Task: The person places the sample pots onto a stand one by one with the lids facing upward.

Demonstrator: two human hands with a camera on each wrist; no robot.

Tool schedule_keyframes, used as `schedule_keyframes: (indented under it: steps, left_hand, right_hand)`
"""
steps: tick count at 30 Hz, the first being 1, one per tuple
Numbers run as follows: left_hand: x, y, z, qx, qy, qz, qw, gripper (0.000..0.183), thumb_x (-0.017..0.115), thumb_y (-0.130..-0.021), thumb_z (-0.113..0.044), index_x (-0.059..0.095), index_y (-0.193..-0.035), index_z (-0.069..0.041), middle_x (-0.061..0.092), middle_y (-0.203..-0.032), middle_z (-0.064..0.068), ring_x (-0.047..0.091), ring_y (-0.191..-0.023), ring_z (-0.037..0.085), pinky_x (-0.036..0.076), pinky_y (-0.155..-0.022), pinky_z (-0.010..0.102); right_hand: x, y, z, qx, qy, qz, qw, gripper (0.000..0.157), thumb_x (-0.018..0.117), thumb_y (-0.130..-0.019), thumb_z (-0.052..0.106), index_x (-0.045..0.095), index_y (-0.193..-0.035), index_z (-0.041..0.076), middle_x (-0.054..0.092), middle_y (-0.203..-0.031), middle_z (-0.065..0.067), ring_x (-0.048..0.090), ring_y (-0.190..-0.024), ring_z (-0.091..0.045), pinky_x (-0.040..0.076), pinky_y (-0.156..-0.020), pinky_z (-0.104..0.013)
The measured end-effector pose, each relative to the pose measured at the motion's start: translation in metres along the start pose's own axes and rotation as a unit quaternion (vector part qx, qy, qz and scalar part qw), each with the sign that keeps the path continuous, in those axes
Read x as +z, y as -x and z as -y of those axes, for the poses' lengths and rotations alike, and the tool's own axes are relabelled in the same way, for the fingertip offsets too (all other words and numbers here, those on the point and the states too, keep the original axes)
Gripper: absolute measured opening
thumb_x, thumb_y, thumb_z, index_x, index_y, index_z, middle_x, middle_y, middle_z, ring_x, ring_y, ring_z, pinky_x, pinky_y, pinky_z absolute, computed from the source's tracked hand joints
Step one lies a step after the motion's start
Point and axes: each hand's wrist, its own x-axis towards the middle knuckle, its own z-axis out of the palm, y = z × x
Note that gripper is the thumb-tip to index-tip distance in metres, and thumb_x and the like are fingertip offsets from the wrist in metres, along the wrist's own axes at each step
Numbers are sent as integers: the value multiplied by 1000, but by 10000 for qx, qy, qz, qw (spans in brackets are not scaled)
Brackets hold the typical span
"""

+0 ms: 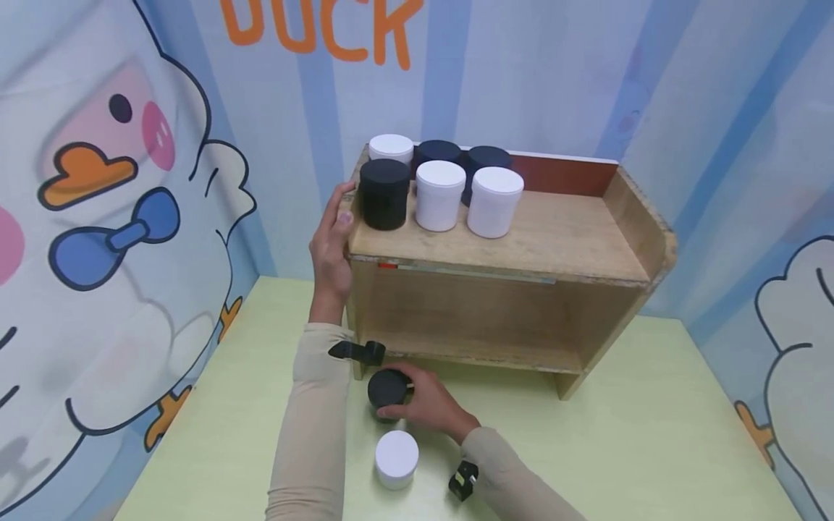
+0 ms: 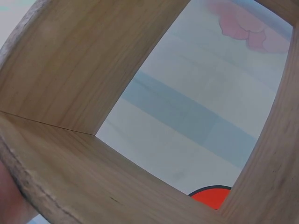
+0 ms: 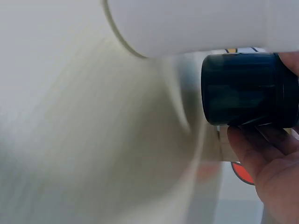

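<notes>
Near the front left of the wooden shelf (image 1: pixel 495 250), my right hand (image 1: pixel 433 401) holds a black lidded jar (image 1: pixel 388 388), thumb and fingers around its sides. The right wrist view shows this black jar (image 3: pixel 247 88) between thumb and fingers; whether its base touches the table I cannot tell. Just in front of it a white lidded jar (image 1: pixel 396 457) stands on the table. My left hand (image 1: pixel 332 253) grips the shelf's left side near the top, thumb at the front edge. Only a blurred bit of that hand (image 2: pixel 11 200) shows in the left wrist view, beside the shelf's wooden panel (image 2: pixel 107 182).
On the shelf's top board stand several jars at the left, among them a front black jar (image 1: pixel 384 195) and white jars (image 1: pixel 495 202). A raised side panel (image 1: pixel 641 217) bounds its right end. Beneath is an open compartment (image 1: pixel 469 311). The pale green table (image 1: pixel 651 434) carries the shelf.
</notes>
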Motion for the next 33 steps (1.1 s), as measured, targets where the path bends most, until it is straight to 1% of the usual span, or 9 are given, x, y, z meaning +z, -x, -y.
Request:
schedule_keyframes:
  steps: [6,11,14,16,21,25,29,33]
  left_hand:
    - [-1,1,0,-18,-11,22,10000,52,38,-98,-44,49,-148,-34,45,-157,-9,34,-151,12,22,-125,53]
    - [0,0,1,-15,-39,0,10000,51,38,-98,-43,49,-147,-35,47,-156,-11,37,-149,12,23,-124,52]
    - [0,1,1,-16,-71,-29,10000,51,38,-98,-44,49,-147,-36,47,-156,-11,37,-149,12,24,-124,53]
    - [0,1,1,-9,-100,-38,9999,51,38,-98,-44,49,-147,-36,47,-156,-11,37,-149,12,24,-124,53]
    - [0,1,0,22,-107,-72,9999,50,38,-98,-44,49,-147,-36,47,-156,-11,37,-149,12,24,-124,53]
    - [0,0,-1,42,-126,-87,9999,50,38,-98,-44,50,-146,-35,48,-155,-10,38,-148,13,25,-123,52]
    - [-1,0,-1,99,-138,-123,9998,50,38,-98,-43,51,-146,-34,48,-155,-9,39,-148,13,26,-123,52]
    - [0,0,0,119,-120,-98,9998,50,38,-98,-43,51,-146,-33,49,-155,-8,38,-148,13,26,-123,52]
  right_hand:
    - [-17,6,8,-114,-187,34,9998,68,89,-73,30,61,-133,12,71,-121,-7,67,-105,-18,54,-90,-33]
    - [-36,10,14,-227,-194,320,9990,68,88,-75,29,60,-135,13,69,-122,-5,65,-104,-16,55,-92,-33]
    - [-48,13,20,-317,-152,533,9980,70,87,-75,27,59,-137,12,68,-125,-5,65,-106,-16,55,-93,-34]
    - [-56,16,25,-382,-139,632,9972,71,87,-75,26,58,-138,11,67,-127,-6,64,-107,-17,55,-94,-34]
    - [-73,22,41,-557,-25,771,9955,71,87,-75,29,58,-139,15,67,-129,-3,64,-109,-16,54,-95,-34]
    - [-86,26,54,-733,47,838,9938,72,88,-75,30,58,-139,16,68,-128,-3,64,-110,-16,54,-95,-33]
    - [-99,26,66,-920,91,919,9915,72,88,-75,28,57,-139,13,69,-127,-6,64,-109,-17,55,-93,-34]
    - [-113,27,76,-1133,231,877,9894,71,88,-75,29,58,-137,13,70,-124,-5,65,-106,-16,55,-92,-33]
